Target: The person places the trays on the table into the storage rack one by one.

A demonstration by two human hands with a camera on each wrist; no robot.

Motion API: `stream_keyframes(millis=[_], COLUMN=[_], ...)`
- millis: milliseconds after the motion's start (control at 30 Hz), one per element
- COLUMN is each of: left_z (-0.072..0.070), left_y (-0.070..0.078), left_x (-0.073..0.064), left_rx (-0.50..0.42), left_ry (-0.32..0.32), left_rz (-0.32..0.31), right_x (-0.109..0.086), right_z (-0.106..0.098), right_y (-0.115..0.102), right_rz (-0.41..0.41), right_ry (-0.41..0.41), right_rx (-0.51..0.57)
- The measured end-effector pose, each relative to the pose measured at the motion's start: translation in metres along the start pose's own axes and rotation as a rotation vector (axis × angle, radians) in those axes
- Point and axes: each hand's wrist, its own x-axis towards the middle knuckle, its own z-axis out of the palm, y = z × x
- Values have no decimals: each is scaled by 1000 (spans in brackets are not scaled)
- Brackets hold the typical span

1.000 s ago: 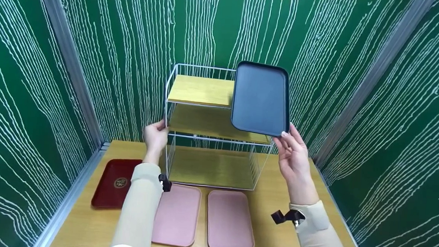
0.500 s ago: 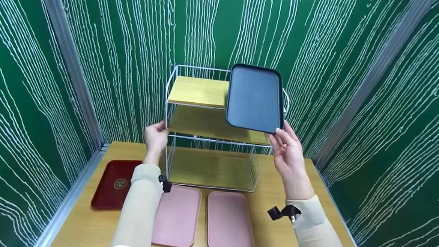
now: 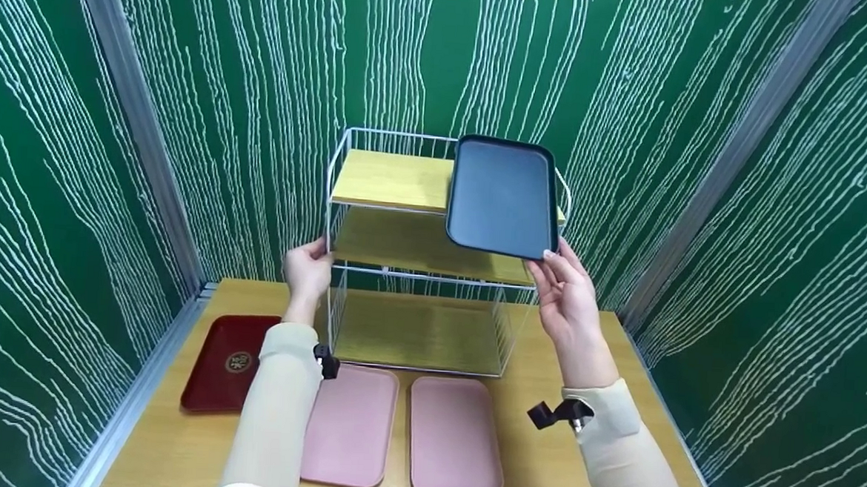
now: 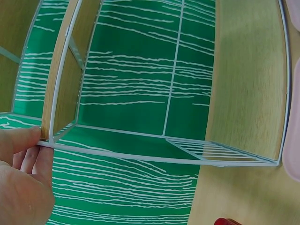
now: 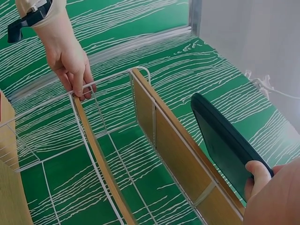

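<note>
My right hand (image 3: 568,299) pinches the near right corner of a dark blue-green serving tray (image 3: 504,195), thumb on top and fingers beneath. The tray overlaps the right part of the rack's top shelf in the head view; the right wrist view shows the tray (image 5: 225,136) above that top board (image 5: 173,140). With my left hand (image 3: 308,270) I grip the left side of the white wire rack (image 3: 432,276) at its middle shelf. In the left wrist view the thumb and fingers of the left hand (image 4: 28,173) close round the frame at the board's end.
Two pink trays (image 3: 457,438) (image 3: 353,426) lie on the wooden table (image 3: 548,465) before the rack. A dark red tray (image 3: 220,358) with a gold emblem lies at the left, partly behind my left forearm. Green walls with white streaks surround the table.
The dark tray and my right hand have moved slightly left, and the tray's far edge has dipped lower. My left hand keeps its place on the rack.
</note>
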Motion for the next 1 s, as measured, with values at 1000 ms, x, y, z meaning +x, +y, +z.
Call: stream_keyframes(millis=[1000], left_z=[1], left_y=[-2], left_x=[1], left_rx=[8], left_ry=[3], left_rz=[6], right_x=[4], right_z=[1], right_y=[1], right_rz=[-22], right_ry=[42], right_rx=[37])
